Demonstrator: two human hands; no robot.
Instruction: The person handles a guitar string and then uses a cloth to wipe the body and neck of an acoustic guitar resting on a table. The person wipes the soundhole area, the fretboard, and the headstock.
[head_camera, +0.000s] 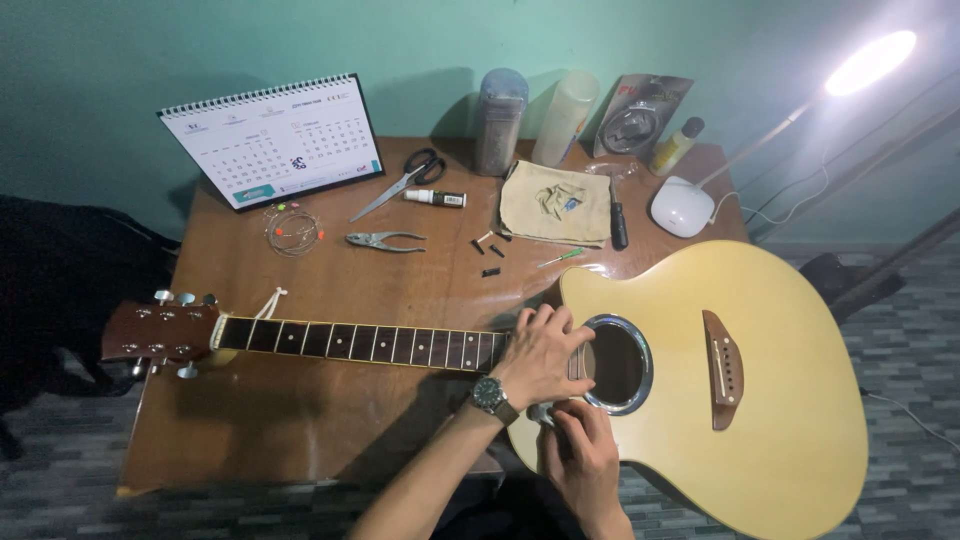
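Note:
A pale yellow acoustic guitar (760, 400) with no strings lies face up across the wooden table (300, 420), its headstock (160, 330) to the left. My left hand (540, 352), with a wristwatch (491, 394) on it, rests with bent fingers on the end of the fretboard (360, 342), beside the sound hole (615, 365). Just below it, my right hand (580, 450) is closed on a small grey round object (541, 412) at the near edge of the guitar body. The brown bridge (724, 368) lies to the right of the sound hole.
Behind the neck lie pliers (385, 240), scissors (405, 180), coiled strings (293, 230), several black pins (490, 250), a small tube (436, 198), a tan cloth (556, 203) and screwdrivers (619, 226). A desk calendar (272, 140), containers (500, 120) and a lit white lamp (683, 205) stand at the back.

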